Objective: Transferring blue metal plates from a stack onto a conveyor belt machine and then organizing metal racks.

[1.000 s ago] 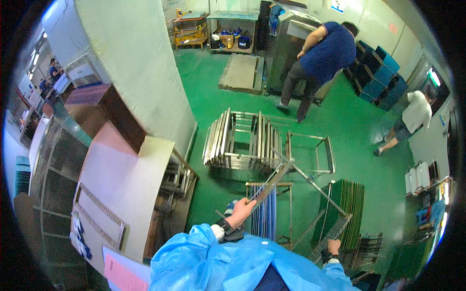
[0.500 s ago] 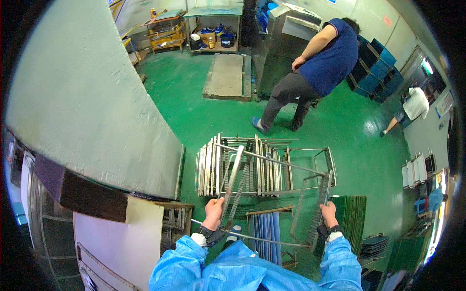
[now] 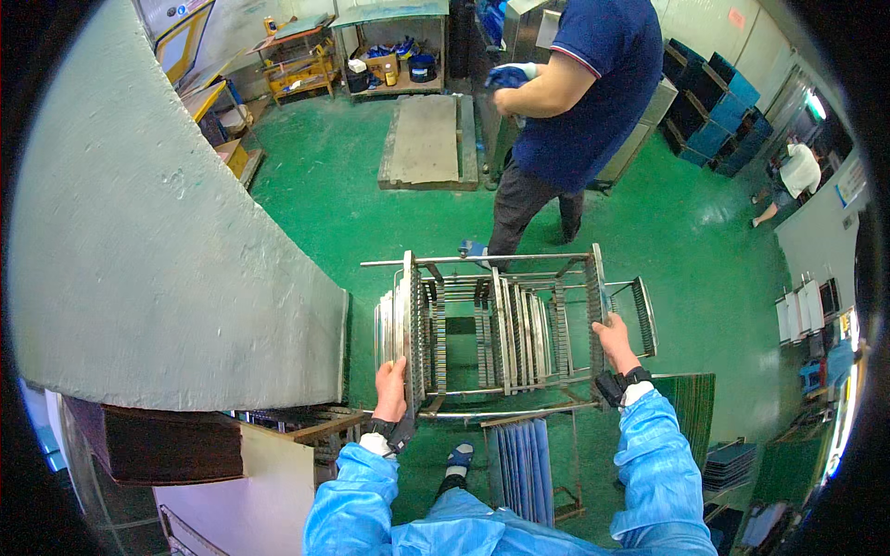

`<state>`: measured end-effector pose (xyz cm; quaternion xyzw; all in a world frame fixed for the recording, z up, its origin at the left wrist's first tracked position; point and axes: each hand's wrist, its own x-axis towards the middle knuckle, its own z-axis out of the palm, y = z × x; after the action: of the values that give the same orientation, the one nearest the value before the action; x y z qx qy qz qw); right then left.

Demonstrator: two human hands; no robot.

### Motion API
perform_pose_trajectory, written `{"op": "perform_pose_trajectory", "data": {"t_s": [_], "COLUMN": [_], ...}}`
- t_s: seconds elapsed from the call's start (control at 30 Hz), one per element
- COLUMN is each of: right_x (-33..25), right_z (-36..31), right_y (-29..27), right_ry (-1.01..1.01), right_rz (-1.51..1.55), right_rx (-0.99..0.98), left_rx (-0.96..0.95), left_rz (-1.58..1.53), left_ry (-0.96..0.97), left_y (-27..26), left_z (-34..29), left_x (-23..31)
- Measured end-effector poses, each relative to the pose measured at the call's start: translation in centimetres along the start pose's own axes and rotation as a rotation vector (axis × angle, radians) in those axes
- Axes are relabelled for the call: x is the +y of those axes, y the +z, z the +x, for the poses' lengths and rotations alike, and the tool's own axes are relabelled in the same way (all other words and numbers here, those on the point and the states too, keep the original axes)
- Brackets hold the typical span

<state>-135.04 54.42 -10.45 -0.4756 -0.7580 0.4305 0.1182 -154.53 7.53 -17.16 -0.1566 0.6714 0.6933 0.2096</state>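
Observation:
A slotted metal rack (image 3: 596,296) is held out in front of me by its two sides. My left hand (image 3: 390,389) is closed on its left side bar, while my right hand (image 3: 616,341) grips the right one. Past and beneath it, several similar metal racks (image 3: 521,324) are grouped on the floor, partly hidden by the held one; I cannot tell whether they touch. Nearer to my feet, between my forearms, stands a frame holding upright blue boards (image 3: 524,468).
A co-worker (image 3: 579,102) in a dark blue shirt stands just beyond the racks. A grey pillar (image 3: 167,241) rises at left above a dark brown block (image 3: 162,445). Green boards (image 3: 686,403) stand right of my right arm. A low platform (image 3: 422,144) lies farther off.
The rack in my hands has turned from a slant to nearly square in front of me, above the other racks. The co-worker has straightened from a bend and come nearer, forearms now raised.

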Motion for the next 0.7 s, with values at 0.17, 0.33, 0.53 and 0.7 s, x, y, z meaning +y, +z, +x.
{"op": "perform_pose_trajectory", "data": {"t_s": [0.17, 0.33, 0.53, 0.7], "right_x": [2.4, 3.9, 7.2, 14.6], "right_z": [-0.1, -3.7, -10.5, -22.1], "right_y": [2.7, 3.1, 1.0, -2.0], "right_ry": [-0.024, -0.025, -0.014, 0.053], "right_rz": [-0.154, -0.226, 0.015, -0.073], "right_rx": [-0.132, -0.251, -0.319, -0.332], "left_rx": [-0.044, -0.062, -0.005, 0.156], "left_rz": [0.218, 0.736, 0.861, 0.926], "left_ry": [0.156, 0.134, 0.271, 0.535], "left_y": [2.8, 4.2, 5.2, 5.4], "left_z": [2.5, 5.0, 3.2, -0.7], "left_x": [0.8, -2.8, -3.0, -1.8]}}
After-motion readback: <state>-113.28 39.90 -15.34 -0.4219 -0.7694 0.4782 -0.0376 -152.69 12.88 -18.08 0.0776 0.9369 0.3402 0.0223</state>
